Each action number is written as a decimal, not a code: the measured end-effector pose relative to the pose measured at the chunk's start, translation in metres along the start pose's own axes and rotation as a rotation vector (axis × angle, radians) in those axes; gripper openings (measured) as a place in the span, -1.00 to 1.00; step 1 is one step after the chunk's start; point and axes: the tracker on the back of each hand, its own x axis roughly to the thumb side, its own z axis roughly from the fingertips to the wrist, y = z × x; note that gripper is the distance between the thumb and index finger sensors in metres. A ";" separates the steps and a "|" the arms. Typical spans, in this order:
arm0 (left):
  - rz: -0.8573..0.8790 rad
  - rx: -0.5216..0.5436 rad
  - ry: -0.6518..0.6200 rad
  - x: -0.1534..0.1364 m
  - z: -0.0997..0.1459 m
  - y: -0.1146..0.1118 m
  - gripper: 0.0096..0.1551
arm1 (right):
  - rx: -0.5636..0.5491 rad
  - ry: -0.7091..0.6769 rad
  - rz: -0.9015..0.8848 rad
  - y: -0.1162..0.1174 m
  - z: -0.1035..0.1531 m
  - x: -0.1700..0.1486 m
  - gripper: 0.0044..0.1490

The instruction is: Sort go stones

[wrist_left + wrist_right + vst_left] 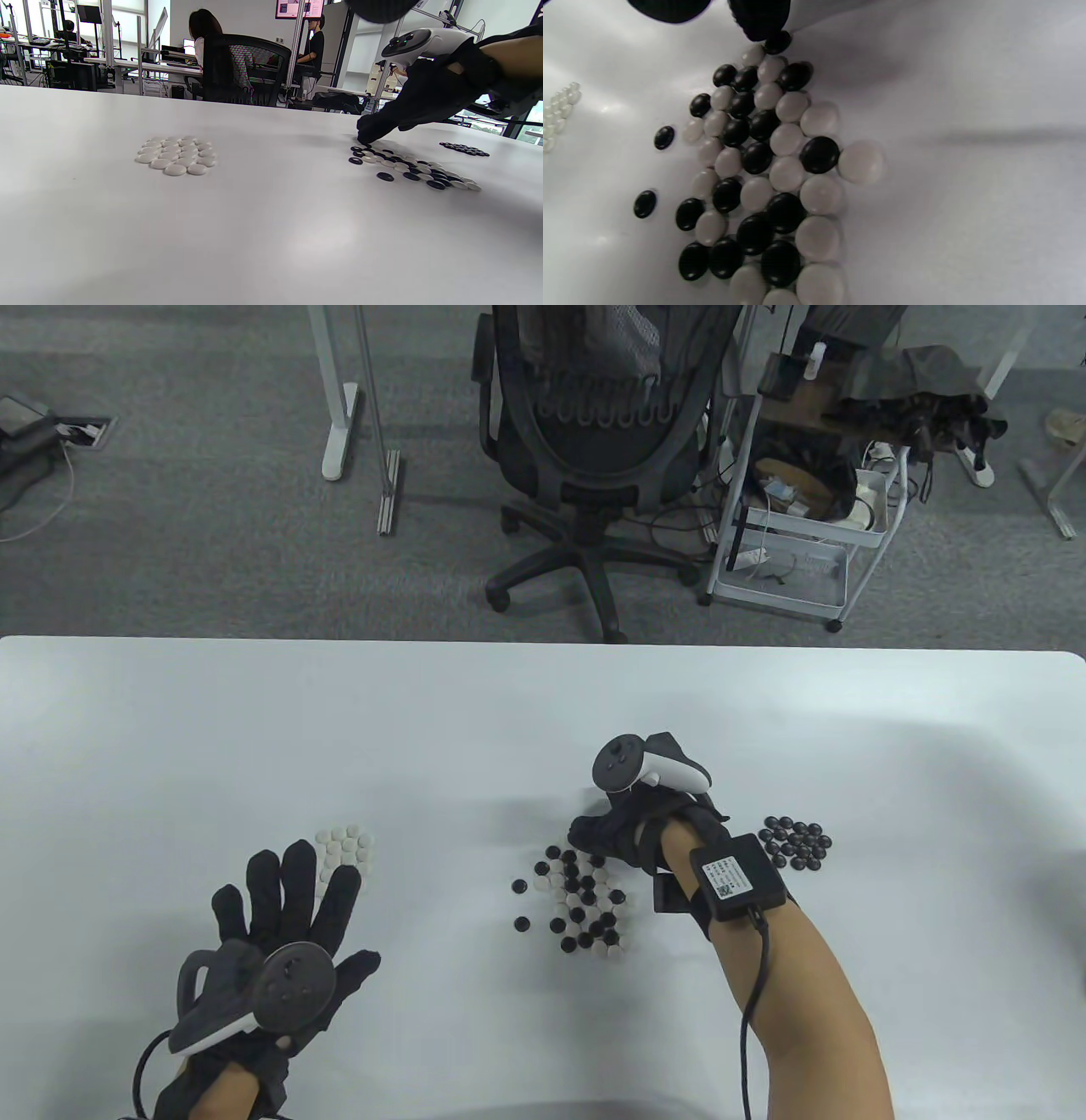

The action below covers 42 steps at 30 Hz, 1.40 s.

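A mixed heap of black and white Go stones (pixel 581 903) (pixel 413 167) (pixel 768 169) lies mid-table. Sorted white stones (pixel 344 848) (pixel 176 156) sit to its left and sorted black stones (pixel 795 841) (pixel 464 149) to its right. My right hand (pixel 594 840) (pixel 367 135) reaches down at the heap's far edge. In the right wrist view one fingertip (pixel 759 21) touches a black stone (pixel 777 42), with the thumb apart from it. My left hand (pixel 288 891) lies flat with fingers spread, holding nothing, its fingertips beside the white stones.
Two single black stones (pixel 519 886) lie just left of the heap. The white table (pixel 170 729) ends at a far edge; beyond it stand an office chair (pixel 585 432) and a wire cart (pixel 797 517).
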 end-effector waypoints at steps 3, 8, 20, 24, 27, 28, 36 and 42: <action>-0.004 -0.007 0.001 0.000 0.000 -0.001 -0.06 | -0.003 0.010 -0.020 -0.004 0.002 -0.011 -0.17; 0.000 -0.012 0.002 -0.001 0.000 -0.001 -0.06 | -0.031 0.132 0.030 -0.013 0.020 -0.044 -0.20; -0.016 -0.026 -0.010 0.001 -0.003 -0.003 -0.06 | -0.074 0.297 0.042 -0.010 0.062 -0.118 -0.21; -0.017 -0.025 -0.009 0.002 -0.003 -0.003 -0.06 | -0.080 0.354 0.060 -0.010 0.070 -0.130 -0.21; -0.015 -0.025 -0.006 0.002 -0.003 -0.003 -0.06 | -0.086 0.387 0.062 -0.010 0.073 -0.136 -0.21; -0.015 -0.025 -0.006 0.002 -0.003 -0.003 -0.06 | -0.088 0.394 0.063 -0.011 0.074 -0.137 -0.21; -0.013 -0.020 -0.005 0.002 -0.003 -0.002 -0.06 | -0.127 0.393 0.064 -0.020 0.081 -0.121 -0.20; -0.014 -0.025 -0.003 0.002 -0.004 -0.002 -0.06 | -0.087 0.112 0.035 -0.021 0.074 -0.058 -0.20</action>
